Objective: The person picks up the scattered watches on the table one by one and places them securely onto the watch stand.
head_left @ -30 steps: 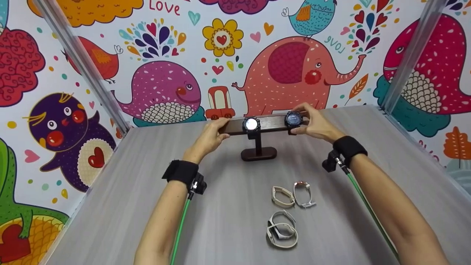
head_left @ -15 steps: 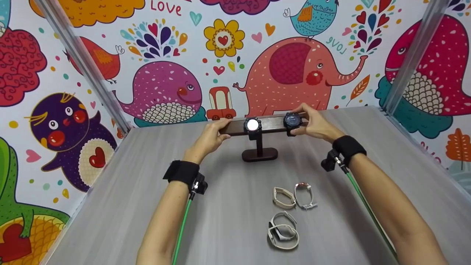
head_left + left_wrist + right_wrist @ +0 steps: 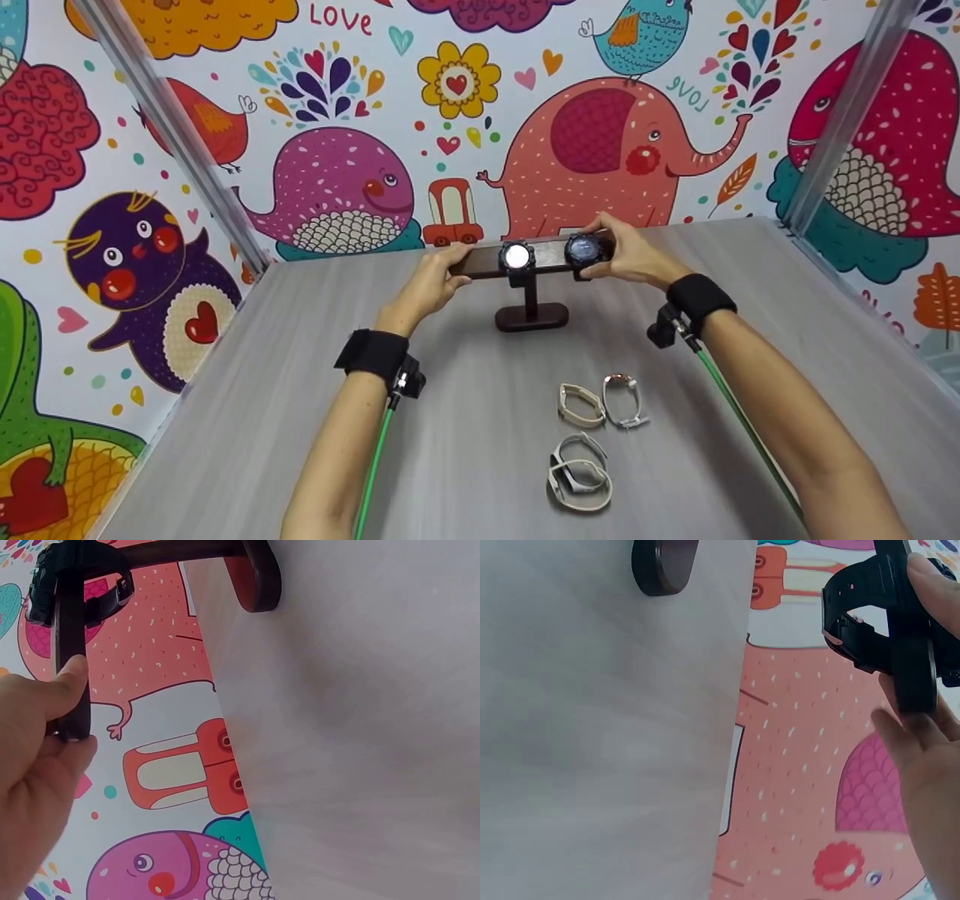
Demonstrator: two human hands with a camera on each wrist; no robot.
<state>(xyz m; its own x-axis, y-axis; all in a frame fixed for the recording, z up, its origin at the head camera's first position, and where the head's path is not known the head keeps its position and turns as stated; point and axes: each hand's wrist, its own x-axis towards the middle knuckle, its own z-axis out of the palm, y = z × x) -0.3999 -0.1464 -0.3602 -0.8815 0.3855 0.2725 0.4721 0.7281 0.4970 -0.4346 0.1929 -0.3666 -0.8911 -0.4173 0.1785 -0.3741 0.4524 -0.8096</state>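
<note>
A dark brown T-shaped watch stand (image 3: 478,262) stands toward the back of the table. My left hand (image 3: 426,286) pinches the left end of its bar, thumb on one side and fingers on the other. Round the bar's middle sits a black watch (image 3: 517,256) with a bright, glaring face. A second black watch (image 3: 583,250) with a dark face is looped over the right part of the bar, and my right hand (image 3: 636,253) holds it at the case. Under the bar, its closed strap (image 3: 859,589) hangs as a loop in the right wrist view.
Nearer me on the grey table (image 3: 465,450) lie a beige band (image 3: 581,405), a pale watch (image 3: 624,401) with a reddish case, and a white fitness band (image 3: 577,472) overlapping a cream strap (image 3: 592,506). A cartoon-printed wall (image 3: 457,150) rises behind the stand.
My right hand has shifted left along the bar with the second watch, bringing it closer to the first and baring the bar's right end. My left hand keeps its hold on the stand.
</note>
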